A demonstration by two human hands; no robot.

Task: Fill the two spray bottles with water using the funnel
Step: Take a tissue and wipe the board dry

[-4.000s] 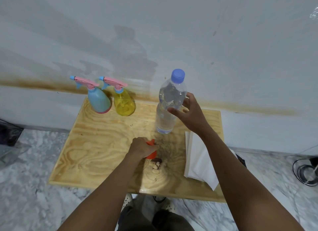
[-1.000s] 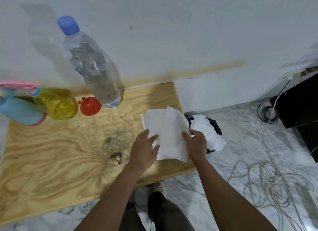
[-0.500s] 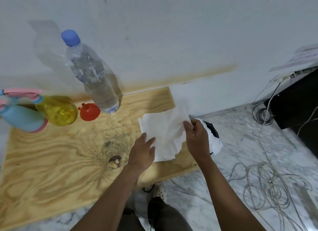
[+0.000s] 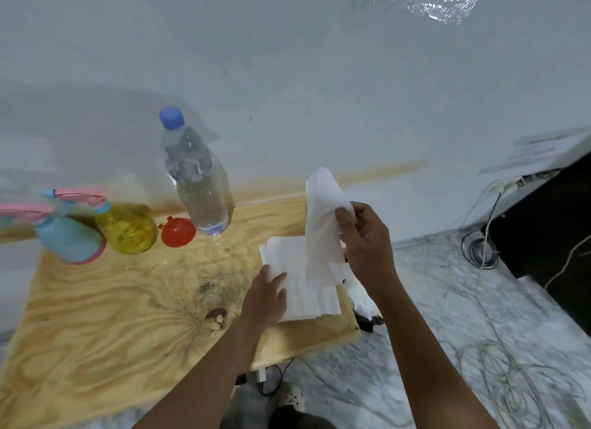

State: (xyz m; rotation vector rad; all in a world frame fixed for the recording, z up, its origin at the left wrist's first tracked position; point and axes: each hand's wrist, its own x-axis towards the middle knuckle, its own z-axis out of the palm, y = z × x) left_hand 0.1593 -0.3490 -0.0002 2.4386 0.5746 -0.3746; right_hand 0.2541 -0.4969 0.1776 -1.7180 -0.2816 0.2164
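Note:
A blue spray bottle [image 4: 68, 241] and a yellow spray bottle [image 4: 126, 228], both with pink trigger heads, stand at the table's back left. A red funnel [image 4: 177, 232] lies beside the yellow one. A clear water bottle [image 4: 196, 185] with a blue cap stands upright just right of the funnel. My right hand [image 4: 364, 236] pinches a white tissue [image 4: 321, 217] and holds it up above a stack of white tissues [image 4: 307, 278]. My left hand [image 4: 263, 297] rests flat on the stack's left edge.
The wooden table [image 4: 112, 304] stands against a white wall, with a dark knot near its middle. More crumpled white paper lies on the floor past the table's right edge. Loose cables [image 4: 499, 374] lie on the marble floor, and a black cabinet [image 4: 550, 217] stands at the right.
My right hand has lifted one tissue up off the stack. My left hand stays pressed on the stack. Four seconds ago my hands were on the funnel and water bottle.

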